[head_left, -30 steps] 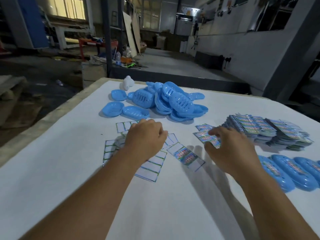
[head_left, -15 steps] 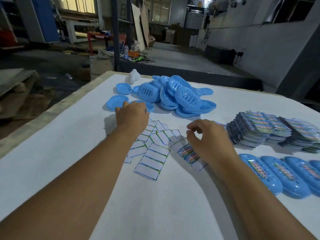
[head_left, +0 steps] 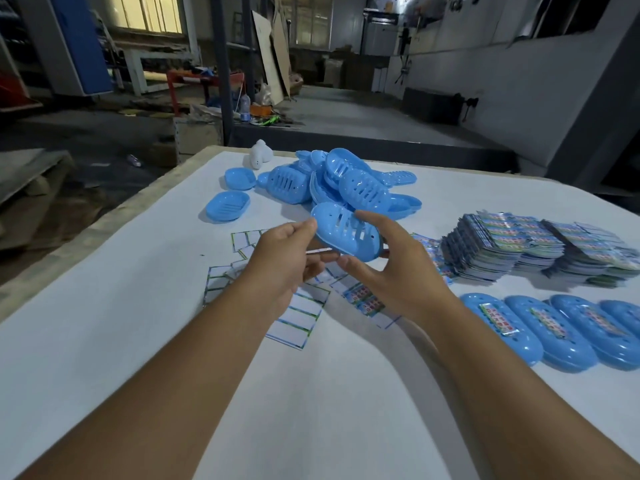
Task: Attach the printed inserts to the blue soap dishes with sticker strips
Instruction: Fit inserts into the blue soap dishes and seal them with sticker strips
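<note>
A blue slotted soap dish (head_left: 346, 233) is held upside down in the air above the table. My left hand (head_left: 287, 261) grips its left end. My right hand (head_left: 391, 268) cups its right end from below, and a thin printed insert (head_left: 320, 251) shows edge-on between the fingers under the dish. Sticker strip sheets (head_left: 298, 315) lie on the white table under my hands, with one printed strip (head_left: 363, 299) beside them. A pile of blue dishes (head_left: 343, 181) sits further back.
Stacks of printed inserts (head_left: 512, 244) stand at the right. A row of finished dishes with inserts (head_left: 554, 327) lies at the near right. Two single dishes (head_left: 228, 206) and a white object (head_left: 259, 154) are at the far left. The table edge (head_left: 114, 213) runs diagonally on the left.
My left hand has lifted a soap dish from the pile and brought it over the stickers. My right hand rose from the table with an insert and met the dish.
</note>
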Demonstrator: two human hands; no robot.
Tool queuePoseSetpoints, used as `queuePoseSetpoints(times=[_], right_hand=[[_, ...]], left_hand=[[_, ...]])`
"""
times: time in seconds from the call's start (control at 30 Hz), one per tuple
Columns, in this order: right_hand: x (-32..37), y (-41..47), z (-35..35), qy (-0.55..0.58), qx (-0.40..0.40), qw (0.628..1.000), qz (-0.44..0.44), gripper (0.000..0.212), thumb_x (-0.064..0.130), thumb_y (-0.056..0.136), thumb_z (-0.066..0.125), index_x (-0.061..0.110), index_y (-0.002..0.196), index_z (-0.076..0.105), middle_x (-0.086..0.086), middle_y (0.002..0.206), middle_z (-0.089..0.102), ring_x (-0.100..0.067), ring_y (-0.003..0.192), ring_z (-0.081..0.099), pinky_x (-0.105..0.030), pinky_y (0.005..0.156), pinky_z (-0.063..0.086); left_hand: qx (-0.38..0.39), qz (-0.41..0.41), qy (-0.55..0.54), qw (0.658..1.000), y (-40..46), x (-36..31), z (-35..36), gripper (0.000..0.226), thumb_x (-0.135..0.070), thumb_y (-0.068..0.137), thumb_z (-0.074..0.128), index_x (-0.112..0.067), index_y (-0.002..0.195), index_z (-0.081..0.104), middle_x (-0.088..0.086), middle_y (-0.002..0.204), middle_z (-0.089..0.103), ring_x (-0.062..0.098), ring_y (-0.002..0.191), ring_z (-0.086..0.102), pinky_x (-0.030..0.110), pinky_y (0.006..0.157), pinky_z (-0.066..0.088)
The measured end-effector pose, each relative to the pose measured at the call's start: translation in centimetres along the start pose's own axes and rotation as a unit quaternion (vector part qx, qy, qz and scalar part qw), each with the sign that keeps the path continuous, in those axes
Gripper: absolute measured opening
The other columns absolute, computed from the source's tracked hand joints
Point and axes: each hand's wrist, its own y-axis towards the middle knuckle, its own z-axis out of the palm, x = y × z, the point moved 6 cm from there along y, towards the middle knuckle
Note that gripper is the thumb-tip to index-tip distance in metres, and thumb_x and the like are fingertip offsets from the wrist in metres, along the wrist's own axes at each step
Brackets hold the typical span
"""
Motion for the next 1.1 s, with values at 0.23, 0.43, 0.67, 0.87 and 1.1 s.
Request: queuePoseSetpoints(times=[0.23,0.43,0.67,0.87,1.1], right_hand=[[-2.0,0.1,-1.4,-0.018,0.005,0.998,0.061,0.056,0.052,0.083,0.076,0.043,0.131,0.049,0.011,0.131,0.058,-0.013,0.112,0.054,-0.031,0.089,0.047],[-4.2,0.4,-3.0,-0.064,0.006,0.989,0.134,0.037,0.039,0.077,0.075,0.038,0.104,0.05,0.005,0.108,0.06,-0.028,0.109,0.052,-0.035,0.082,0.042],[-4.5,0.2,-1.8,-0.071,0.088,0.983,0.148,0.04,0.053,0.066,0.079,0.04,0.093,0.053,0.01,0.1,0.059,-0.016,0.093,0.055,-0.031,0.068,0.044],[-3.4,-0.3,-0.9,-0.122,0.129,0.975,0.134,0.039,0.048,0.069,0.08,0.038,0.098,0.056,0.007,0.101,0.059,-0.017,0.098,0.051,-0.027,0.063,0.038],[0.6,-1.9,-0.7,-0.124,0.242,0.961,0.058,0.051,0.067,0.058,0.082,0.039,0.098,0.064,0.025,0.094,0.063,0.009,0.073,0.056,-0.015,0.061,0.039]], left_hand=[[-0.022,0.079,0.297,0.951,-0.3,-0.3,-0.3,0.027,-0.035,0.1,0.053,-0.018,0.095,0.073,-0.006,0.078,0.076,0.006,0.066,0.067,0.024,0.058,0.047],[0.206,0.247,0.607,0.726,-3.4,1.1,4.3,0.034,-0.055,0.085,0.053,-0.042,0.114,0.065,-0.013,0.114,0.064,0.012,0.109,0.053,0.034,0.095,0.046],[0.283,0.182,0.626,0.704,-4.5,1.0,4.3,0.036,-0.072,0.069,0.047,-0.046,0.076,0.07,-0.022,0.087,0.069,-0.001,0.086,0.063,0.034,0.08,0.054],[0.295,0.173,0.558,0.756,-4.4,0.5,4.0,0.01,-0.039,0.078,0.079,-0.04,0.086,0.072,-0.031,0.087,0.068,-0.017,0.084,0.058,0.002,0.065,0.039],[0.045,0.247,0.609,0.753,-2.0,-2.0,1.5,0.018,-0.02,0.086,0.055,-0.036,0.089,0.061,-0.014,0.078,0.065,0.007,0.073,0.059,0.03,0.067,0.047]])
